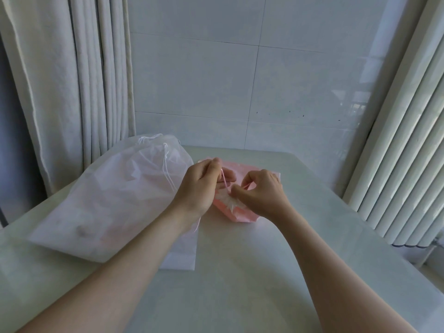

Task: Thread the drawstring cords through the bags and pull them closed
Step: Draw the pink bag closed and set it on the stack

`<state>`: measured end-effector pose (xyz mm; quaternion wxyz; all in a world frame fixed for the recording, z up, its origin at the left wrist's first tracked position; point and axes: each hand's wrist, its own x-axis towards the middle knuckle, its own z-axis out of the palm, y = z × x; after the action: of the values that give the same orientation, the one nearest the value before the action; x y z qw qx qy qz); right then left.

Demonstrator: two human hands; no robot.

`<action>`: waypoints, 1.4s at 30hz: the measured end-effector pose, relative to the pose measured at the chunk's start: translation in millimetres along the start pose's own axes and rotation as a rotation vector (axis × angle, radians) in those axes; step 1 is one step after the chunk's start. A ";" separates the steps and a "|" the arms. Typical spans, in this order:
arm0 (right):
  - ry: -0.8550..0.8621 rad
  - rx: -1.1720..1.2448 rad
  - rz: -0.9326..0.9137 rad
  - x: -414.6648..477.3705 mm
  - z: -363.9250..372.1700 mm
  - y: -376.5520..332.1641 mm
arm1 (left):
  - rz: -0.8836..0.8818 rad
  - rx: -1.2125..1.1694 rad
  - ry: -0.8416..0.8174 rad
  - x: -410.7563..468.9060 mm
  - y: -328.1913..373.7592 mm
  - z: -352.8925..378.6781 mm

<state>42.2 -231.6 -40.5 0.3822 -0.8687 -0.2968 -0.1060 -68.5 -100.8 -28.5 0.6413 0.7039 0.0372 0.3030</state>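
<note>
The left hand (pixel 199 186) and right hand (pixel 262 191) both pinch the pink cord (pixel 224 182) at the bunched top of the pink bag (pixel 240 216). It lies on the counter (pixel 264 272) beside a white bag (pixel 115 200).

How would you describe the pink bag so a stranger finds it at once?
On the pale glossy table, right of the large translucent white drawstring sack, a small pink plastic bag lies between the left hand and the right hand. It alone is pink, its mouth gathered on a thin pink cord.
</note>
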 end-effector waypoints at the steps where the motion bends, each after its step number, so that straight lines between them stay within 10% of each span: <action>1: -0.030 0.012 -0.016 0.2 0.4 0.3 | -0.040 -0.106 0.017 0.0 1.1 1.0; 11: -0.051 -0.041 -0.103 1.7 6.0 1.9 | -0.177 -0.113 -0.047 7.4 -8.4 -1.4; 19: -0.219 0.586 -0.146 -10.7 -19.5 -19.7 | -0.159 0.103 -0.191 1.6 -2.2 -4.4; 42: -0.095 0.420 -0.083 -2.7 -9.2 -11.2 | -0.164 0.177 -0.192 4.8 -4.9 -13.6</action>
<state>33.8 -233.5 -28.6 0.5358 -0.7609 -0.3657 -0.0165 -69.4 -85.9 -31.3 0.5999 0.7781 0.0598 0.1765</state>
